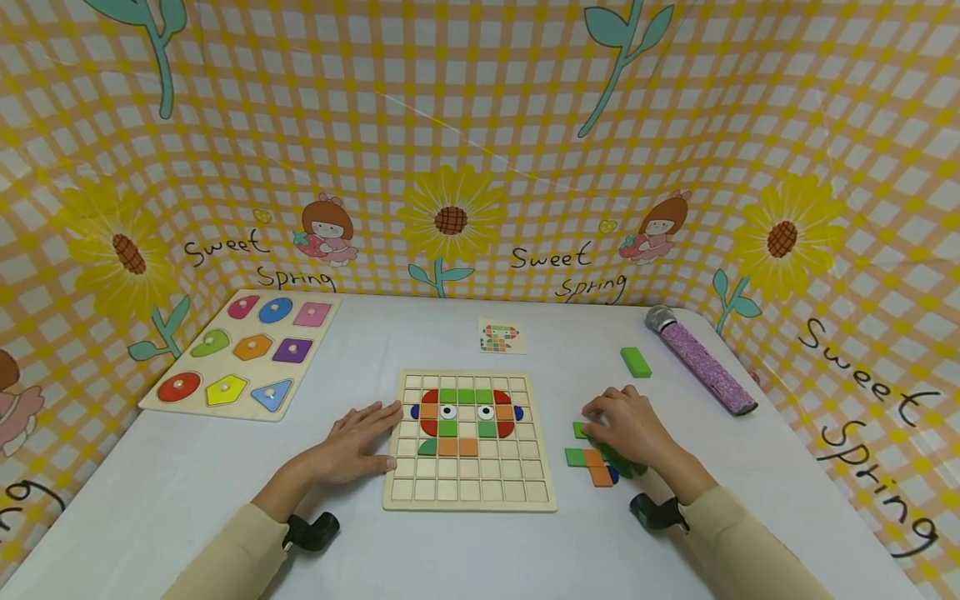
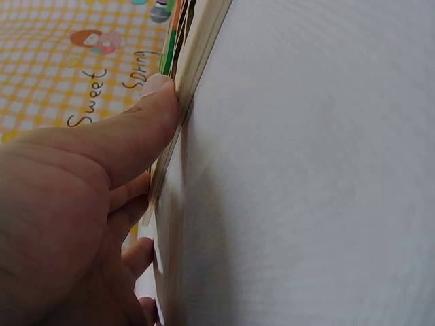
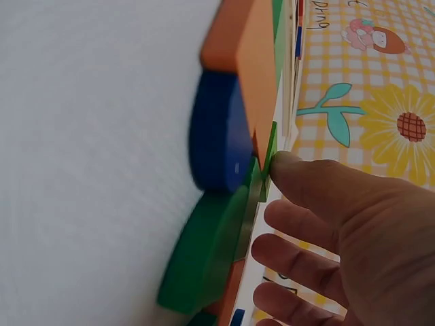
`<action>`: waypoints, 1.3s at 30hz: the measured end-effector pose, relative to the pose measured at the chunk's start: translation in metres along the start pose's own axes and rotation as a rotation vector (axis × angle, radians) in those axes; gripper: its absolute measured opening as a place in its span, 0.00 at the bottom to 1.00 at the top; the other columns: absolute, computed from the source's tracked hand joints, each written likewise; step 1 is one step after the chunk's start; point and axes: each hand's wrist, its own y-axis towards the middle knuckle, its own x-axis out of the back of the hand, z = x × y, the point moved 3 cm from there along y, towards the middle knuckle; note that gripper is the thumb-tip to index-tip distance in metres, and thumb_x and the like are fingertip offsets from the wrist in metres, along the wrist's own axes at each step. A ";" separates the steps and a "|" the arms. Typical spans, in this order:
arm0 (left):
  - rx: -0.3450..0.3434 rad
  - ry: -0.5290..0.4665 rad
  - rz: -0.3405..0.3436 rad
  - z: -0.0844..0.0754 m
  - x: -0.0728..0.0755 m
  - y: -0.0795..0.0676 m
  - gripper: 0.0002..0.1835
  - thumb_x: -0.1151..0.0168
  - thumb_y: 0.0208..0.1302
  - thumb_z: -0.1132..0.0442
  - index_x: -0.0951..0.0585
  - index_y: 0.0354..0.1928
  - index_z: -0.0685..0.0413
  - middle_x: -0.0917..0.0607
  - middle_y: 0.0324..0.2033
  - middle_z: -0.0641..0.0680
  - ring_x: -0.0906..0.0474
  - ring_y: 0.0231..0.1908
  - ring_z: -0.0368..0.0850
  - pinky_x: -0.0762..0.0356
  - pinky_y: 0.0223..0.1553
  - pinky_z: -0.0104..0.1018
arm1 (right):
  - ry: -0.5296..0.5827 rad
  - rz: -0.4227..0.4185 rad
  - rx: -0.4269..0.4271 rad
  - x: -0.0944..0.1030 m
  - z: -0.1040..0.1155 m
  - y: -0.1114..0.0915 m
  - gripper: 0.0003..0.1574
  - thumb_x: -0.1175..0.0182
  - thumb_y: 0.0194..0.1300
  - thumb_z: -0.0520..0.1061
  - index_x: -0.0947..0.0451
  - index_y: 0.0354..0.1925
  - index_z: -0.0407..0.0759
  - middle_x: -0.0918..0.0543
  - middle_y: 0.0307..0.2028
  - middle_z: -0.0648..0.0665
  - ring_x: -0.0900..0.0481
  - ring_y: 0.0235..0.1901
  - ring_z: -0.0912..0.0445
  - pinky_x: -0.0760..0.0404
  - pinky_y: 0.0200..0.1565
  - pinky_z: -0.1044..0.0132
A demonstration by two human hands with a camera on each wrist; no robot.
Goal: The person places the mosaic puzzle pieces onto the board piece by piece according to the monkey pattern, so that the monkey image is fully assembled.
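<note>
My left hand (image 1: 348, 446) rests beside the wooden grid board (image 1: 468, 492), its fingertips and thumb touching the left edge. In the left wrist view the thumb (image 2: 146, 115) lies against the board's side. Coloured pieces on the board form a face with two round eyes. My right hand (image 1: 630, 425) hovers low over loose pieces right of the board, fingers loosely bent. Its thumb (image 3: 299, 173) is at a light green tile (image 3: 270, 159) in the right wrist view. Close by are an orange tile (image 1: 602, 475), a blue half-round piece (image 3: 221, 132) and a dark green curved piece (image 3: 204, 251); the hand partly covers the pile.
A small pattern card (image 1: 502, 336) lies behind the board. Far left is a shape puzzle (image 1: 247, 400) with knobbed pieces. A green block (image 1: 636, 362) and a glittery pink microphone (image 1: 705, 367) lie at the right back. Patterned cloth (image 1: 450, 125) walls the table.
</note>
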 end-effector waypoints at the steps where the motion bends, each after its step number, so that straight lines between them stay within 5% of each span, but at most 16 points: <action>1: -0.001 0.001 0.000 0.000 0.000 0.000 0.40 0.40 0.62 0.51 0.44 0.72 0.55 0.46 0.73 0.57 0.57 0.73 0.63 0.66 0.68 0.67 | 0.001 0.000 0.001 0.000 0.000 0.000 0.17 0.32 0.54 0.50 0.16 0.41 0.43 0.18 0.37 0.45 0.28 0.38 0.49 0.30 0.37 0.55; 27: 0.018 -0.012 0.000 0.001 -0.001 0.001 0.40 0.39 0.62 0.50 0.43 0.72 0.53 0.46 0.74 0.56 0.58 0.73 0.62 0.67 0.68 0.68 | 0.070 0.016 0.113 -0.001 -0.002 -0.012 0.17 0.31 0.53 0.48 0.15 0.41 0.44 0.18 0.38 0.49 0.33 0.37 0.57 0.35 0.39 0.65; 39: 0.024 -0.010 -0.001 0.001 -0.002 0.001 0.40 0.39 0.62 0.51 0.43 0.72 0.53 0.46 0.74 0.55 0.58 0.73 0.61 0.68 0.68 0.67 | 0.089 -0.018 0.184 0.004 0.052 -0.008 0.14 0.31 0.54 0.49 0.16 0.41 0.49 0.19 0.40 0.52 0.32 0.42 0.57 0.28 0.44 0.60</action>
